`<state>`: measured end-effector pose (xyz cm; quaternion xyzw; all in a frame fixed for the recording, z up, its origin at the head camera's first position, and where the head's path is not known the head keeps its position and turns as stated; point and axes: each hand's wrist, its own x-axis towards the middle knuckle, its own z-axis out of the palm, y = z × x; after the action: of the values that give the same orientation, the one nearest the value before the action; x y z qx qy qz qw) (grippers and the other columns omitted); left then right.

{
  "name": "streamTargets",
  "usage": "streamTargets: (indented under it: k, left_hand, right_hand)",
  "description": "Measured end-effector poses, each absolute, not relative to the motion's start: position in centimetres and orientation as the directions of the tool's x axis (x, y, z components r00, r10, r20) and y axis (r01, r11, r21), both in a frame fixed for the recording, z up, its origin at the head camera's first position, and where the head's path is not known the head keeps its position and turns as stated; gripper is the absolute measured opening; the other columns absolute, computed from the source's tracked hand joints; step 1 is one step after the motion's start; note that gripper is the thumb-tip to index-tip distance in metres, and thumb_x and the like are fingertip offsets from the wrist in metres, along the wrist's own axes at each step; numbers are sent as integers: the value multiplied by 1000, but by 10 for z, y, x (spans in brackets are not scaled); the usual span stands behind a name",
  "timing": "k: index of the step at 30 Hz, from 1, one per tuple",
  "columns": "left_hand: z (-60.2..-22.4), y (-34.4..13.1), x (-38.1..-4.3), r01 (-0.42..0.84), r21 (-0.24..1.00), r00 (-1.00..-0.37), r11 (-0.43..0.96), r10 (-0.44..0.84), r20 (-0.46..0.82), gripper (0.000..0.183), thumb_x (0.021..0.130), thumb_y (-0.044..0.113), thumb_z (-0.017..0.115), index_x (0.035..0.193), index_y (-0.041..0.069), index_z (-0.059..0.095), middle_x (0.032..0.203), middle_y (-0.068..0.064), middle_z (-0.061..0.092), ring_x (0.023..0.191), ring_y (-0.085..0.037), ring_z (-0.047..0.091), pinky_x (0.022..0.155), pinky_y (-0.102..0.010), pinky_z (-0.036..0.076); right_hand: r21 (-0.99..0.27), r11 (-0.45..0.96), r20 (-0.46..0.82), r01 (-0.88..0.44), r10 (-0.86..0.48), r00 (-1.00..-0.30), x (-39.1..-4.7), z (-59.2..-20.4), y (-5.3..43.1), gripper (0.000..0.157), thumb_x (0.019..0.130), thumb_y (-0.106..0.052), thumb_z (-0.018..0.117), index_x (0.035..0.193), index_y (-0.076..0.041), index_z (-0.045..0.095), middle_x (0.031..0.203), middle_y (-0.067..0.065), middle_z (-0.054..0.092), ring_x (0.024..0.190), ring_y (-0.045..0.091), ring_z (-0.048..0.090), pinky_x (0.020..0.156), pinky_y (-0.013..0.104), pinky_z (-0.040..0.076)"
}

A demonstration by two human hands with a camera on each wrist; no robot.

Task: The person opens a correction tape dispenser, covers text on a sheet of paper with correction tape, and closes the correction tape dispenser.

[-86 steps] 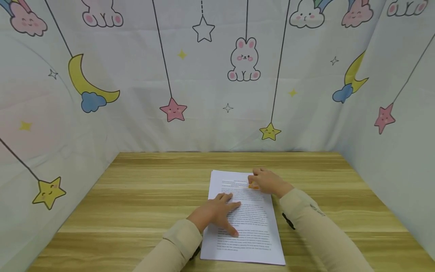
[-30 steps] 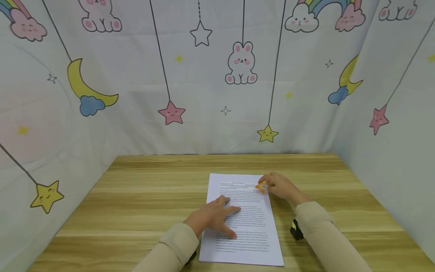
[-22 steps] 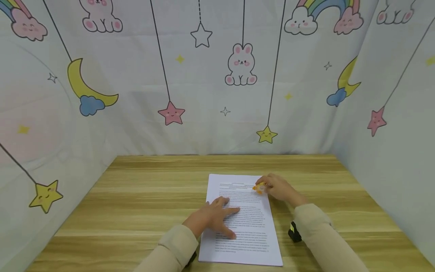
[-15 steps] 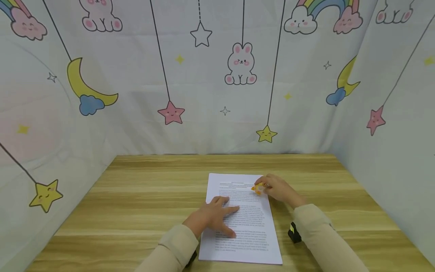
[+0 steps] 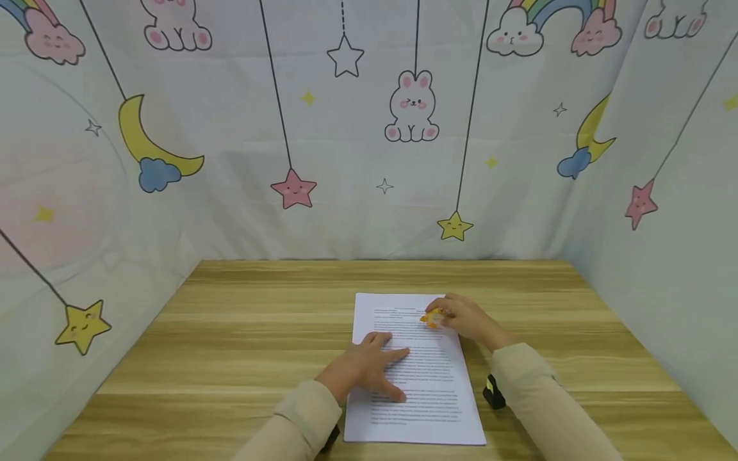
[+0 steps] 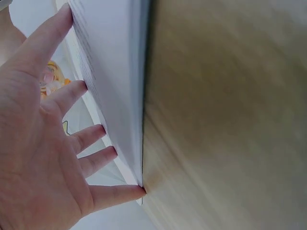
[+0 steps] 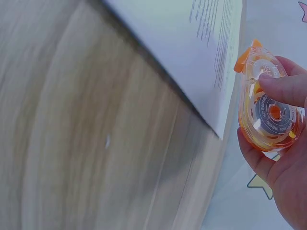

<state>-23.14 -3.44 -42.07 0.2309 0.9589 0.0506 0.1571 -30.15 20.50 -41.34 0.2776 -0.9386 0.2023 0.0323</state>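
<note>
My left hand (image 5: 369,366) lies spread over a stack of printed paper (image 5: 426,410), fingertips pressing on the sheets. In the left wrist view, the fingers (image 6: 100,160) of that hand reach toward the stack's edge. My right hand (image 5: 469,320) grips a correction tape dispenser (image 5: 434,318) close over the upper right lines of text. The right wrist view shows the dispenser (image 7: 271,103) as a clear, rounded case with orange parts and a dark label round its reel. Its orange tip piece (image 7: 243,57) points toward the page, and the thumb (image 7: 285,88) presses on the case's side.
The paper lies on a wood-grain table (image 5: 259,346). White cloth (image 5: 346,128) printed with stars, moons and rabbits hangs round the back and sides. A black wrist device (image 5: 494,392) shows under the right sleeve.
My right hand has moved rightward to the page's edge, then a little back left over the text, with the correction tape dispenser in it. The left hand stays on the paper.
</note>
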Motion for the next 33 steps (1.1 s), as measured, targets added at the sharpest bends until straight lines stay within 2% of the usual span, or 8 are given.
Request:
streamTargets:
  k: [6,14,18,26,33]
  left_hand:
    - [-419,-32,-232,437,146,-846,887,461,-267,85,63,70,66,137,41,37,151,-2,26,139,-27,23,101,-60,31]
    - [-417,-31,-232,410,149,-852,900,436,-291,84,63,69,67,137,40,40,152,-2,25,140,-29,23,103,-62,25]
    - [-417,-32,-231,402,167,-853,900,434,-288,83,63,67,69,136,40,41,152,-2,25,140,-29,23,105,-59,26]
    - [-417,-34,-230,430,164,-843,888,460,-278,82,64,68,67,137,41,40,152,-3,25,139,-30,23,104,-57,30]
    - [-417,-33,-229,441,158,-839,884,468,-278,83,65,69,66,137,40,38,152,-2,24,140,-30,22,103,-59,30]
  right_hand:
    - [-329,747,208,-577,-539,-816,-305,-411,191,33,80,1,60,107,-17,65,98,4,61,87,17,54,77,36,45]
    - [-292,765,188,-574,-543,-819,-309,-407,171,34,82,-1,59,111,-18,62,110,7,61,101,25,57,88,46,45]
    - [-287,761,199,-582,-546,-813,-310,-408,161,30,83,-1,60,108,-18,64,103,5,61,95,23,56,85,44,45]
    - [-223,714,262,-664,-612,-746,-314,-414,143,32,79,3,62,104,-17,66,89,4,57,81,18,52,74,36,45]
    - [-219,716,248,-663,-616,-748,-313,-418,130,33,80,5,60,102,-18,67,93,5,58,88,21,53,80,39,46]
